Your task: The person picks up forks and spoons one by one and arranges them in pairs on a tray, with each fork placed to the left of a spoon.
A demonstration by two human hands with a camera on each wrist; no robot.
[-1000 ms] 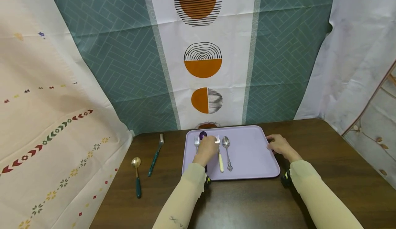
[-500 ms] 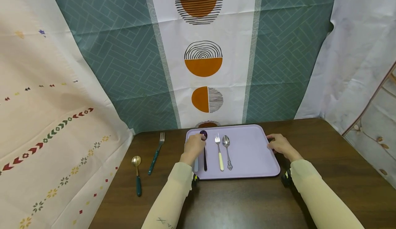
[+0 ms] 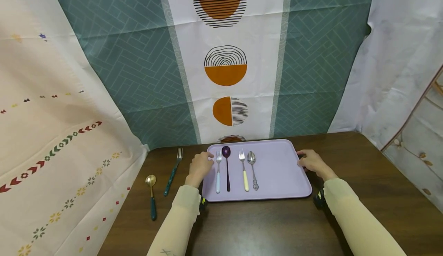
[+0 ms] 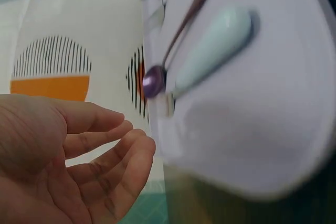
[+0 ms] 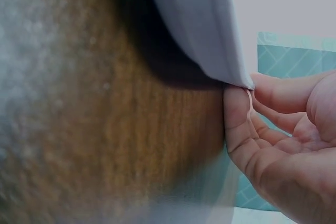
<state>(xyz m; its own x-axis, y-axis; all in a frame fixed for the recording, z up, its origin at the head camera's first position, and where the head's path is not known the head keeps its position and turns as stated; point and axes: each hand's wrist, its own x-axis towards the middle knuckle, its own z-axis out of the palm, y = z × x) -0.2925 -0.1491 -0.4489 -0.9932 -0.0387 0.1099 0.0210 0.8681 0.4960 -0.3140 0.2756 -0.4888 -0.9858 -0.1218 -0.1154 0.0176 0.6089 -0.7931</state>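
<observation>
My left hand [image 3: 200, 165] hovers by the left rim of the lilac tray [image 3: 280, 171], holding nothing. Its fingers are loosely bent and apart from the tray in the left wrist view. The right hand [image 3: 313, 162] pinches the tray's right edge, thumb above and fingers below, as the right wrist view shows. On the tray, from left to right, lie a fork with a light blue handle [image 3: 218, 181], a dark purple spoon [image 3: 226, 151], a fork with a cream-yellow handle [image 3: 246, 181] and a silver spoon with an ornate handle [image 3: 251, 157].
Left of the tray, on the dark wooden table [image 3: 263, 225], lie a fork with a green handle [image 3: 169, 182] and a gold spoon with a green handle [image 3: 153, 208]. A patterned curtain [image 3: 138, 75] hangs behind the table, with pale cloths at both sides.
From over the cutlery, my left hand has moved left to the tray's left rim, uncovering the blue-handled fork and purple spoon. The right hand stays at the tray's right edge.
</observation>
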